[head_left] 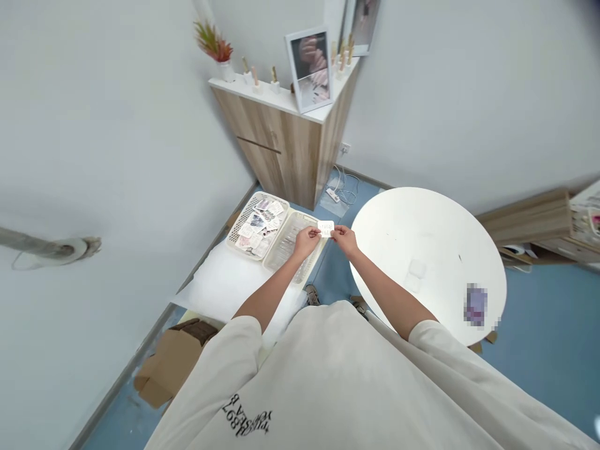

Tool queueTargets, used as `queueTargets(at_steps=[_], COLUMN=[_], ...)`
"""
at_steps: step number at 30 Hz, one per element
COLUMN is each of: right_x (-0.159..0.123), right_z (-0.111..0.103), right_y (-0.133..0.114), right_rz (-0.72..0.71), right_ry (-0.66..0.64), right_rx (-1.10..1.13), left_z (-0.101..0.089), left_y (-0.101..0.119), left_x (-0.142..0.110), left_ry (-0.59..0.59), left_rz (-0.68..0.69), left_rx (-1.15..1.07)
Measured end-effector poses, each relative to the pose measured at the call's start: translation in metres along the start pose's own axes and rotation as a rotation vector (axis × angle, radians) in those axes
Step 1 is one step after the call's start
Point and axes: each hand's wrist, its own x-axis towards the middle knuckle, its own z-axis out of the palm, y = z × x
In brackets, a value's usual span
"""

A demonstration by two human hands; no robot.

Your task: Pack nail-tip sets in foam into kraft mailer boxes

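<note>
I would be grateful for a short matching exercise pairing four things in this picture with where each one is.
Things
1. Small printed card
2. Cardboard box
3. Round table
4. Red and green plant

Places
A. On top of the wood-grain cabinet
B. At the lower left of the picture
C. Between the left hand and the right hand, held by the fingers of both
D. In the right half of the picture

Right pairs: 1-C, 2-B, 3-D, 4-A
</note>
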Motion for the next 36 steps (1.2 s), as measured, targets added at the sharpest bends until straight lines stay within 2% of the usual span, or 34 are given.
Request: queueTargets(at_steps=[6,9,11,13,16,19,21,23,27,30,36], right_x=[-0.031,-0.049,-0.061,-0.074,-0.09,-0.102,-0.108,-0.112,-0.118,-0.121,-0.129], right_z=[-0.101,-0.153,-0.186,-0.218,-0.261,-0.298,-0.318,-0.336,-0.362,-0.375,-0.386], right_y=[0.032,0.05,0.06,0.069,0.08,0.093,0.103,0.113,0.134,0.146,0.156], right_rz=[0.065,0.053,-0.016,-0.16,-0.392,-0.489,-0.499,-0.454,-0.126,0.079,0.218], right_ry=[0.187,0.267,0.326,0.356,0.314,0.24,0.212,0.225,0.313,0.254,0.207], right_rx=[0.11,0.055,-0.092,-0.318,-0.666,-0.845,-0.838,-0.73,-0.344,-0.176,-0.053], left_z=[0.098,0.148,0.181,0.213,0.259,0.297,0.316,0.33,0.348,0.357,0.368], left_y=[0.01,0.022,0.032,0.04,0.044,0.039,0.033,0.025,0.007,-0.006,-0.015], left_x=[-0.015,-0.031,-0.042,-0.054,-0.07,-0.084,-0.092,-0.101,-0.117,-0.127,-0.136], left_ry=[-0.204,-0.238,-0.228,-0.267,-0.354,-0.345,-0.341,-0.338,-0.375,-0.426,-0.465], left_rz=[0.007,0.009,-0.015,-0.108,-0.308,-0.395,-0.379,-0.33,-0.249,-0.223,-0.198], left_rx=[0.052,0.148,0.204,0.171,0.033,0.002,0.038,0.104,0.22,0.266,0.375])
